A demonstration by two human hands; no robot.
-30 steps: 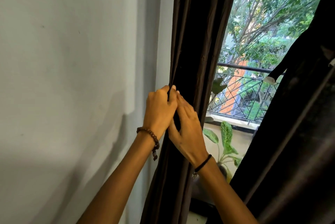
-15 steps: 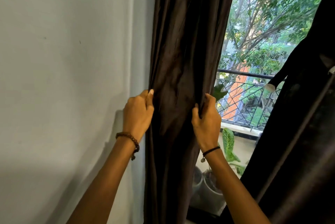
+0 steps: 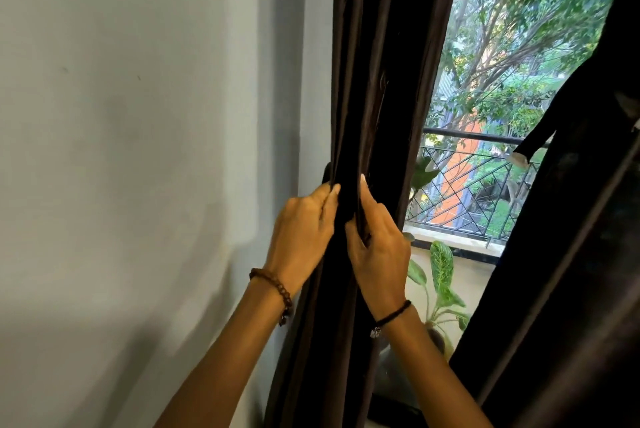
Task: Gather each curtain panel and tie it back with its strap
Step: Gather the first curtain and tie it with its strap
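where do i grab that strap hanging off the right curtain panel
I'd pinch the strap just above its pale tip, coming from its left. It juts down-left off the right curtain panel, so that end hangs free of the folds.

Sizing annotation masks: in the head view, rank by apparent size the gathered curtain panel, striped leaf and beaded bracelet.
curtain panel
striped leaf
beaded bracelet, though nearly as long and nearer the camera

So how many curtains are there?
2. The left curtain, beside the wall, gripped by the left hand and right hand; the right curtain, at the view's right edge. More may be out of view.
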